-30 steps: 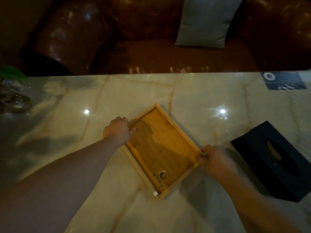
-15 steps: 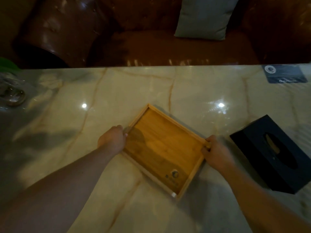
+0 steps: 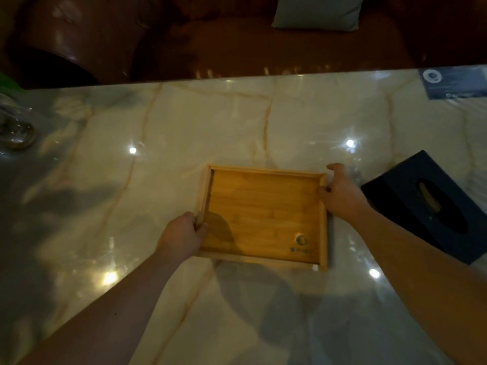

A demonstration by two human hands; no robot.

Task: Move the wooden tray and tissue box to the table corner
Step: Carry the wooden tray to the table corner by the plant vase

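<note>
An empty wooden tray (image 3: 263, 206) with a small round logo near its front right corner lies on the marble table (image 3: 184, 127), its sides nearly square to the table edge. My left hand (image 3: 181, 237) grips the tray's left rim near the front corner. My right hand (image 3: 340, 194) holds the right rim near the far corner. A black tissue box (image 3: 432, 206) with an oval slot on top stands to the right of the tray, close to my right forearm and apart from the tray.
A dark card with a round logo (image 3: 453, 83) lies at the far right of the table. A clear glass object (image 3: 15, 127) and a green leaf (image 3: 8, 81) sit at the left edge. Behind the table is a brown leather sofa (image 3: 210, 43) with a grey cushion (image 3: 316, 11).
The tray has been turned clockwise from a diagonal position to nearly square with the table. Both hands stayed on its rims, the right hand moving farther away and the left one nearer.
</note>
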